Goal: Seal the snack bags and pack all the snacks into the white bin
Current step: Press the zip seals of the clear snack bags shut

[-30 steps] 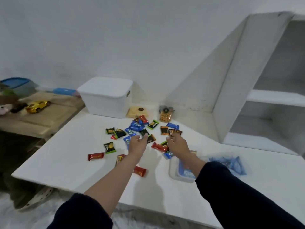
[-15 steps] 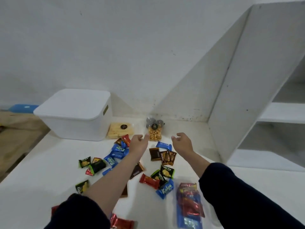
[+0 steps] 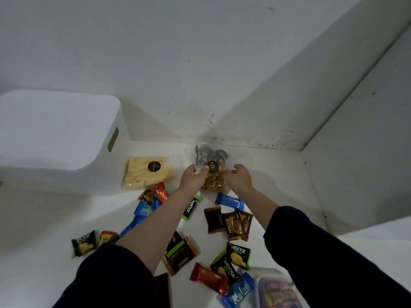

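Observation:
A clear bag of orange puffed snacks [image 3: 211,170] with a black round label stands in the back corner of the white table. My left hand [image 3: 193,178] touches its left side with curled fingers. My right hand [image 3: 240,177] is at its right side, fingers apart, close to or touching the bag. A flat clear bag of pale yellow sticks [image 3: 145,173] lies to the left. The white bin [image 3: 57,138] with its lid on stands at the far left. Several small wrapped snacks [image 3: 239,225] lie scattered on the table under my arms.
A white wall runs behind the table, and a white slanted panel [image 3: 333,107] closes the right side. A clear container with colourful packets [image 3: 278,292] sits at the bottom right edge.
Both hands have moved forward over the wrapped snacks to the orange snack bag in the corner. My head has moved closer and tilted down.

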Action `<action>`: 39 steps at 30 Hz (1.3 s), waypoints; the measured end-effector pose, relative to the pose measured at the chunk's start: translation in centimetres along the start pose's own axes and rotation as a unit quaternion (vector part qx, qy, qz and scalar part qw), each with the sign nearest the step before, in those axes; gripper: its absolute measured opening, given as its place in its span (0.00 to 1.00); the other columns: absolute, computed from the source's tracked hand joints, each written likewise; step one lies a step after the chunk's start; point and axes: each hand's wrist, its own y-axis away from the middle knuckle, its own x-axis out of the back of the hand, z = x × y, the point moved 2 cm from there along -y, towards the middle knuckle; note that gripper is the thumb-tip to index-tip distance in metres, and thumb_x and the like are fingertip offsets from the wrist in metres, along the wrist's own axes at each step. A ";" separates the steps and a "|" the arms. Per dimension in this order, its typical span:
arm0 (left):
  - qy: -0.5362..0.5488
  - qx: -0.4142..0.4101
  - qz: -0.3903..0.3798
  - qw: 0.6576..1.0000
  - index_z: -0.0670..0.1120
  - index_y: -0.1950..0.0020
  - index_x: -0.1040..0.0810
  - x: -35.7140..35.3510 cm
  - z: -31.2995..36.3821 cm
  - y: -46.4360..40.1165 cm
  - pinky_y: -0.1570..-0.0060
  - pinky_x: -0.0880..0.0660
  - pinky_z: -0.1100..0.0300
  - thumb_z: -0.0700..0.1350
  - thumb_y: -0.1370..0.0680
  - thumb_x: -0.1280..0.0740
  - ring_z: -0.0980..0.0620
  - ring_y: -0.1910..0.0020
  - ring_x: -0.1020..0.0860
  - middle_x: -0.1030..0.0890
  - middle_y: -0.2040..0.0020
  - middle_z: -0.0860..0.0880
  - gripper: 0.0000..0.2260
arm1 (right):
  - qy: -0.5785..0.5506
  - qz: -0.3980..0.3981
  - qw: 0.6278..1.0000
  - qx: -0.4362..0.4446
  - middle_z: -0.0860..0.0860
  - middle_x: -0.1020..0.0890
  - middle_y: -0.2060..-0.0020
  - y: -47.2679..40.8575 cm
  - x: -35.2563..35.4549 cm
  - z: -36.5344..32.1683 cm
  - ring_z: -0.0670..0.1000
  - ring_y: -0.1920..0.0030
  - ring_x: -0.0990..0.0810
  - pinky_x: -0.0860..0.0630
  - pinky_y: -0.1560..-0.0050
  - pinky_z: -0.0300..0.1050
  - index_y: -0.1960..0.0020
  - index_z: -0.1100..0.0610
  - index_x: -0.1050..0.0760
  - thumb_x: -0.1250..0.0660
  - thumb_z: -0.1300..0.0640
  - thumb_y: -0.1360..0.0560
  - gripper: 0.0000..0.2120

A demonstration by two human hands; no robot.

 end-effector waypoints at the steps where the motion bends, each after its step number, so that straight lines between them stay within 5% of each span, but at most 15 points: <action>1: 0.002 -0.001 0.003 1.000 0.46 0.42 0.25 -0.3 -0.1 -0.6 0.41 0.31 0.55 0.51 0.21 0.39 0.45 0.40 0.27 0.23 0.43 0.47 0.12 | -0.002 0.006 1.000 -0.004 0.59 0.23 0.38 -0.3 -0.4 0.0 0.57 0.37 0.25 0.30 0.40 0.46 0.28 0.63 0.38 0.37 0.52 0.22 0.27; 3: 0.007 -0.014 0.012 1.000 0.50 0.56 0.26 -0.6 0.1 -1.0 0.47 0.29 0.56 0.47 0.21 0.39 0.47 0.49 0.26 0.24 0.57 0.50 0.06 | -0.009 0.020 1.000 -0.006 0.58 0.21 0.41 -0.7 -1.0 -0.1 0.57 0.39 0.24 0.29 0.39 0.46 0.29 0.62 0.35 0.37 0.53 0.22 0.25; 7: 0.033 -0.029 0.024 0.999 0.41 0.39 0.24 -0.8 0.1 -0.7 0.48 0.27 0.57 0.45 0.22 0.37 0.50 0.49 0.24 0.22 0.48 0.48 0.13 | -0.007 0.046 0.999 0.014 0.58 0.19 0.44 -0.6 -1.4 -0.2 0.56 0.44 0.21 0.26 0.45 0.45 0.33 0.62 0.30 0.35 0.54 0.23 0.21; 10: 0.047 -0.049 0.045 0.997 0.41 0.41 0.24 -0.6 0.6 0.4 0.54 0.28 0.61 0.45 0.23 0.35 0.53 0.53 0.23 0.21 0.52 0.51 0.12 | -0.036 0.057 0.998 0.019 0.58 0.19 0.45 0.2 -0.8 -0.1 0.56 0.46 0.21 0.25 0.48 0.44 0.35 0.61 0.29 0.34 0.55 0.24 0.19; 17: 0.062 -0.093 0.052 0.992 0.44 0.38 0.25 -0.4 2.9 6.0 0.44 0.27 0.55 0.50 0.23 0.34 0.52 0.46 0.27 0.25 0.47 0.51 0.16 | -0.100 0.033 0.992 0.063 0.55 0.20 0.48 4.2 2.8 -0.4 0.52 0.49 0.22 0.23 0.48 0.45 0.34 0.59 0.30 0.32 0.56 0.24 0.20; 22: 0.073 -0.124 0.065 0.987 0.47 0.54 0.23 -0.7 4.4 10.3 0.59 0.28 0.61 0.49 0.22 0.35 0.51 0.54 0.24 0.22 0.57 0.50 0.07 | -0.125 0.018 0.984 0.127 0.53 0.21 0.54 8.2 6.1 -0.6 0.52 0.51 0.21 0.23 0.56 0.41 0.38 0.57 0.28 0.32 0.57 0.25 0.16; 25: 0.081 -0.147 0.067 0.984 0.48 0.63 0.26 -0.7 5.3 13.0 0.66 0.32 0.63 0.49 0.22 0.36 0.52 0.60 0.27 0.25 0.64 0.51 0.11 | -0.140 0.019 0.976 0.167 0.52 0.21 0.55 10.3 8.2 -0.8 0.50 0.53 0.22 0.24 0.56 0.40 0.48 0.57 0.27 0.31 0.55 0.25 0.09; 29: 0.122 -0.170 0.029 0.978 0.46 0.57 0.21 -0.7 6.4 16.3 0.56 0.21 0.50 0.49 0.22 0.35 0.47 0.52 0.22 0.19 0.55 0.45 0.09 | -0.193 0.016 0.958 0.212 0.51 0.19 0.58 13.0 11.5 -1.4 0.51 0.54 0.21 0.25 0.55 0.38 0.57 0.55 0.24 0.32 0.52 0.24 0.07; 34: 0.159 -0.204 -0.010 0.966 0.47 0.51 0.18 -0.9 7.1 20.6 0.57 0.19 0.52 0.53 0.25 0.34 0.45 0.48 0.20 0.18 0.49 0.43 0.11 | -0.293 0.037 0.914 0.277 0.51 0.17 0.60 17.2 15.2 -2.1 0.47 0.60 0.18 0.23 0.61 0.35 0.57 0.54 0.22 0.32 0.55 0.24 0.04; 39: 0.147 -0.234 -0.036 0.960 0.41 0.47 0.21 -1.4 7.5 24.5 0.63 0.22 0.59 0.57 0.27 0.34 0.49 0.56 0.19 0.18 0.52 0.41 0.20 | -0.330 0.057 0.882 0.331 0.54 0.17 0.61 20.6 17.3 -2.0 0.46 0.69 0.21 0.25 0.70 0.36 0.55 0.55 0.22 0.33 0.58 0.24 0.02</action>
